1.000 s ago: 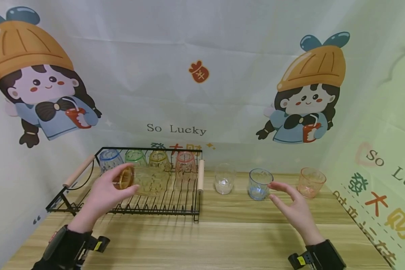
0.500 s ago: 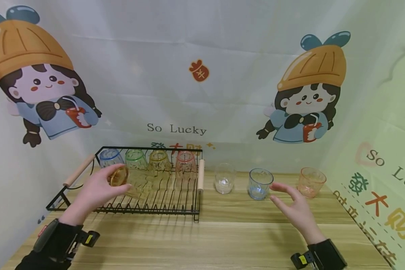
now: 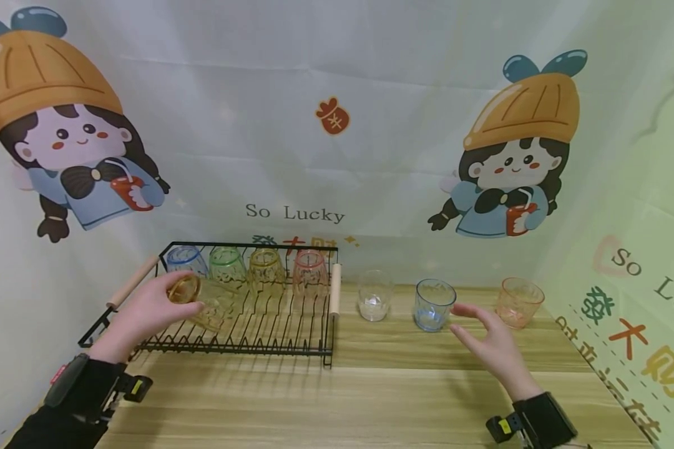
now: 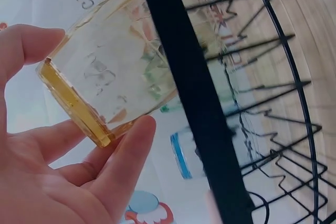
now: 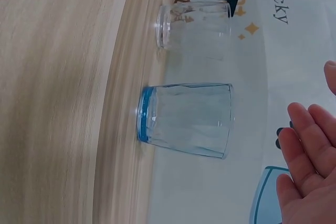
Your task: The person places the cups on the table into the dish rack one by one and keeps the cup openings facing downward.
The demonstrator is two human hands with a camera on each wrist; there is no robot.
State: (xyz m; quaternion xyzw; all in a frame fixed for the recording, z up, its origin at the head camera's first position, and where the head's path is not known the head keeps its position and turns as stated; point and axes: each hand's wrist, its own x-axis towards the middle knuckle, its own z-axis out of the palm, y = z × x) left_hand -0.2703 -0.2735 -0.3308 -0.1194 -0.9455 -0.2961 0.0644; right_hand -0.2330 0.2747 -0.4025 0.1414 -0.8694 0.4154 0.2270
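Left hand [image 3: 146, 308] grips the yellow glass [image 3: 199, 301] sideways over the rack [image 3: 269, 340]; relaxed, empty right hand [image 3: 491, 346] hovers beside the blue glass [image 3: 434, 304].

On the backdrop cloth [image 3: 337, 75] ahead of you, at 12 o'clock, you read "So Lucky" [image 3: 294, 213] in dark letters. Just below it, coloured Chinese characters [image 3: 292, 243] stand half hidden behind the rack, too covered to read. At 3 o'clock, the side cloth [image 3: 651, 187] repeats "So Luc", cut by the frame edge, with 大 and 财 [image 3: 646, 349] beneath it.
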